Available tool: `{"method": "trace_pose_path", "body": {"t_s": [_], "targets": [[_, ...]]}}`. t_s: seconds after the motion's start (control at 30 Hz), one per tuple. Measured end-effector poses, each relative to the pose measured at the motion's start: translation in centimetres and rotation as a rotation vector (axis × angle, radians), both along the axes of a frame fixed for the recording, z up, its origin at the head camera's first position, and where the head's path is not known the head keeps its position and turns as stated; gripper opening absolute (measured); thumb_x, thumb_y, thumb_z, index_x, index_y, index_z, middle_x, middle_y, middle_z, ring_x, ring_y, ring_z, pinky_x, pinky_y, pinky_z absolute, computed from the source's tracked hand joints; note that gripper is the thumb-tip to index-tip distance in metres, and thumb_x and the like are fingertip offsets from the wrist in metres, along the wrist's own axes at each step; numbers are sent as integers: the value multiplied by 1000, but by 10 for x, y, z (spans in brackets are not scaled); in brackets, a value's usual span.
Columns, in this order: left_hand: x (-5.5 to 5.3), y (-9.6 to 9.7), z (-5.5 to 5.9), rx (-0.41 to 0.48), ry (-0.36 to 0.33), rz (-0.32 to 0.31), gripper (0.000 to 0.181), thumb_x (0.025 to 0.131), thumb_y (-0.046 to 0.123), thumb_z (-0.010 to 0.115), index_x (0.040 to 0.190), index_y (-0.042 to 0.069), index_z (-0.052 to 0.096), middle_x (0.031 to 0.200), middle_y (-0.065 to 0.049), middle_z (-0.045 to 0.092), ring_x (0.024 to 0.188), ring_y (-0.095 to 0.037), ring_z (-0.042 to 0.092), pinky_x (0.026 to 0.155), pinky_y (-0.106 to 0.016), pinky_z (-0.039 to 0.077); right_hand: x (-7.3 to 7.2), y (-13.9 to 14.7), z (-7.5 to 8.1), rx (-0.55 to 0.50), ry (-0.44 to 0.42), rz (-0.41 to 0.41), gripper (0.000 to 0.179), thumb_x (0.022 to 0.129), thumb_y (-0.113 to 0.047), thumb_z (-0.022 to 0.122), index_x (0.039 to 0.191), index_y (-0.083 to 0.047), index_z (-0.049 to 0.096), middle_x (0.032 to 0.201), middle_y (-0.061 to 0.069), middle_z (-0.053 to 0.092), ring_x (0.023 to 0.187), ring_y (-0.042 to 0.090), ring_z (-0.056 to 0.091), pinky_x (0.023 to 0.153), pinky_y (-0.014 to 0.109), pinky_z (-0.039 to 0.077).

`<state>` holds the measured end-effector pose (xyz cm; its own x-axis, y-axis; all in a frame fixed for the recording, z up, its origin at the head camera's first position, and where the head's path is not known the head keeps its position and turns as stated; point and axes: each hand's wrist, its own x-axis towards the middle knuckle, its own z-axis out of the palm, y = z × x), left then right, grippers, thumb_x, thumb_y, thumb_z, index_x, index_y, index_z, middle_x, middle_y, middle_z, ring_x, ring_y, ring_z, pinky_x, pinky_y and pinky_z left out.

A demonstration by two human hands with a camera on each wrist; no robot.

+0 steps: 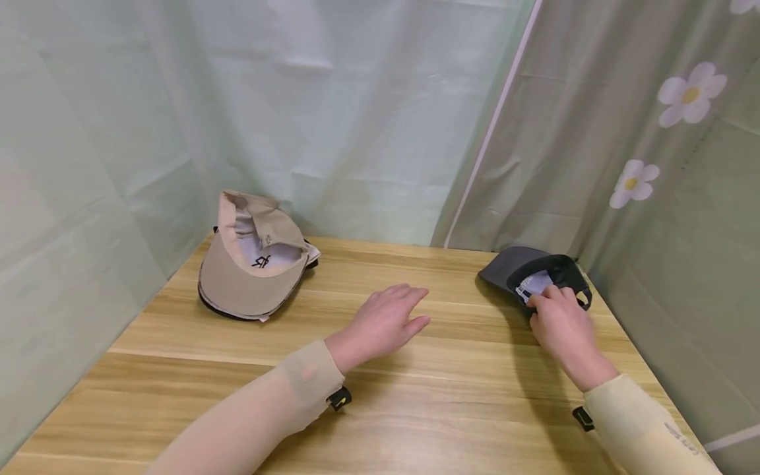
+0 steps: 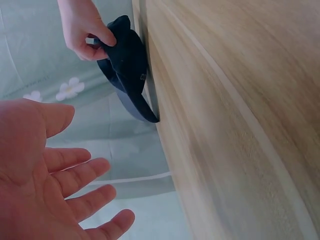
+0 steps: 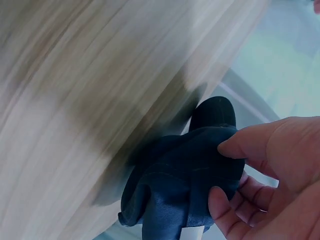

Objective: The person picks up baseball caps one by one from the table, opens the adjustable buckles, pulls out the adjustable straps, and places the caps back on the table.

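Note:
At the table's back right, a dark navy cap point(image 1: 515, 267) lies with its hollow side up and its brim toward the left. My right hand point(image 1: 564, 326) pinches the cap's near edge, thumb on the outside and fingers inside, as the right wrist view shows on the dark cloth point(image 3: 175, 175). Over the middle of the table, my left hand point(image 1: 380, 323) is held with fingers extended and nothing in it. In the left wrist view its palm point(image 2: 30, 165) and spread fingers show, apart from the navy cap point(image 2: 127, 62).
A beige cap point(image 1: 243, 277) sits upturned at the back left, on top of darker headwear that shows beneath its brim. Pale curtains point(image 1: 356, 132) hang right behind the wooden table point(image 1: 415, 409) and along both sides, with flower prints on the right.

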<state>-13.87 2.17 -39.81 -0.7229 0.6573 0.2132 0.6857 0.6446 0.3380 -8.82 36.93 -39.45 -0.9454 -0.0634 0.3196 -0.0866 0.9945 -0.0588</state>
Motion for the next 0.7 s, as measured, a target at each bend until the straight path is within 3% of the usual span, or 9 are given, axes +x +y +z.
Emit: {"method": "trace_pose_path", "body": {"t_s": [0.17, 0.43, 0.7], "targets": [[-1, -2, 0, 6, -17, 7, 57, 114, 40, 64, 162, 10, 54, 162, -12, 57, 154, -36, 48, 121, -61, 41, 3, -13, -1, -7, 24, 32, 20, 89, 4, 74, 108, 0, 81, 102, 18, 63, 97, 43, 56, 74, 61, 53], [-3, -7, 1, 16, -16, -8, 58, 114, 38, 64, 161, 6, 53, 157, -14, 61, 148, -34, 54, 122, -50, 42, 10, -31, 1, 19, 67, 110, 20, 87, 6, 78, 105, -3, 81, 99, 14, 64, 94, 40, 56, 73, 56, 54], [-2, -13, 1, 16, -28, 8, 57, 114, 39, 64, 161, 8, 55, 156, -14, 62, 146, -33, 56, 119, -50, 46, 16, -48, 0, 24, 79, 201, 20, 84, 6, 80, 99, -8, 80, 99, 10, 64, 95, 37, 57, 71, 53, 55]]}}
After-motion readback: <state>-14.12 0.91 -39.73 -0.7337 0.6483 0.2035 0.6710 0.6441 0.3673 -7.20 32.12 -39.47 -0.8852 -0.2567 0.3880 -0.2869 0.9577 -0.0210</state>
